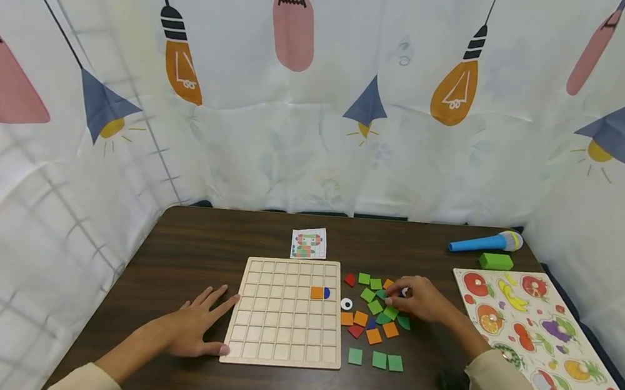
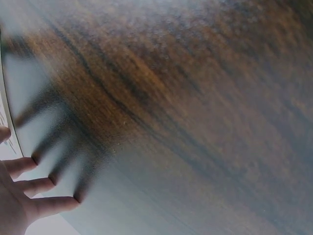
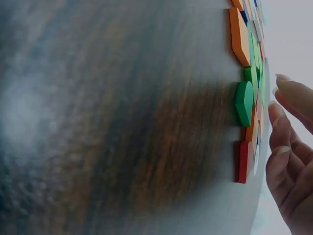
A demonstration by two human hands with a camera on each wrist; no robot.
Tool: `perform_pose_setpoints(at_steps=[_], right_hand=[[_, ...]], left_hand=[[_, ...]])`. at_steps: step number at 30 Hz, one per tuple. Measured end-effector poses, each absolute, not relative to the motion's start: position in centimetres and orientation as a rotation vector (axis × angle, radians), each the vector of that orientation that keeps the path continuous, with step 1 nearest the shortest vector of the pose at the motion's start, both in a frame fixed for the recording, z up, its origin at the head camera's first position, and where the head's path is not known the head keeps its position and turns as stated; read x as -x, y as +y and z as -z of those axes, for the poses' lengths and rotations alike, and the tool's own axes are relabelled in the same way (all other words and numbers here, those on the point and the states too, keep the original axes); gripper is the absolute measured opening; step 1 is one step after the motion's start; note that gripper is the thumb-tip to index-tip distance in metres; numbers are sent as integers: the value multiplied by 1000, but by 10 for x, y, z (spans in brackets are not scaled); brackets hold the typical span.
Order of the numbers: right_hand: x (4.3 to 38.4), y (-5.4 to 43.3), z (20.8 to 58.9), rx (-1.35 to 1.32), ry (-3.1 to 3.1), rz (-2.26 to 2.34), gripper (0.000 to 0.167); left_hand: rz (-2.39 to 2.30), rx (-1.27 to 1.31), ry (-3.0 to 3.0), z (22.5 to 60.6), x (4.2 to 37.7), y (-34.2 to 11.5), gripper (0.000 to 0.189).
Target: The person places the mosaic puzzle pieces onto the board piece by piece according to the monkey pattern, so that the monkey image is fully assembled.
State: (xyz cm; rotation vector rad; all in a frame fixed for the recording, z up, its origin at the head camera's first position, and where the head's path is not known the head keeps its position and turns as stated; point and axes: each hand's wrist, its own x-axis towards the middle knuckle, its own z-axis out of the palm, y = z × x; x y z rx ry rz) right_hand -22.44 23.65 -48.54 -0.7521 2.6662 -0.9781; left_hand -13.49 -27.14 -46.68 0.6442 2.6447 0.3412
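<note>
A pale wooden grid board point(image 1: 277, 330) lies on the table, with an orange square point(image 1: 317, 293) and a blue half-round piece point(image 1: 327, 293) side by side in its upper right cells. My left hand point(image 1: 195, 328) rests with fingers spread, forefinger and thumb at the board's left edge. Over a loose group of coloured pieces right of the board hovers my right hand point(image 1: 418, 298), fingers loosely bent. In the right wrist view, a gap shows between thumb and fingers, with no piece visible there. Near them lie green squares point(image 1: 375, 307), orange squares point(image 1: 373, 336) and a green rounded piece point(image 3: 244, 104).
A small pattern card point(image 1: 309, 243) lies behind the board. Three green squares point(image 1: 379, 360) sit near the front. At right are a fruit-picture board point(image 1: 548, 324), a green block point(image 1: 495, 261) and a blue toy microphone point(image 1: 480, 243). A white ring piece point(image 1: 346, 304) lies beside the grid.
</note>
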Motion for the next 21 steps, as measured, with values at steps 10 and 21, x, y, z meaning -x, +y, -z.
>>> perform_pose_setpoints(at_steps=[10, 21], right_hand=[[230, 209, 481, 689, 2765, 981, 19], [245, 155, 477, 505, 2827, 822, 24]], left_hand=[[-340, -652, 2653, 466, 136, -271, 102], [-334, -641, 2650, 467, 135, -271, 102]])
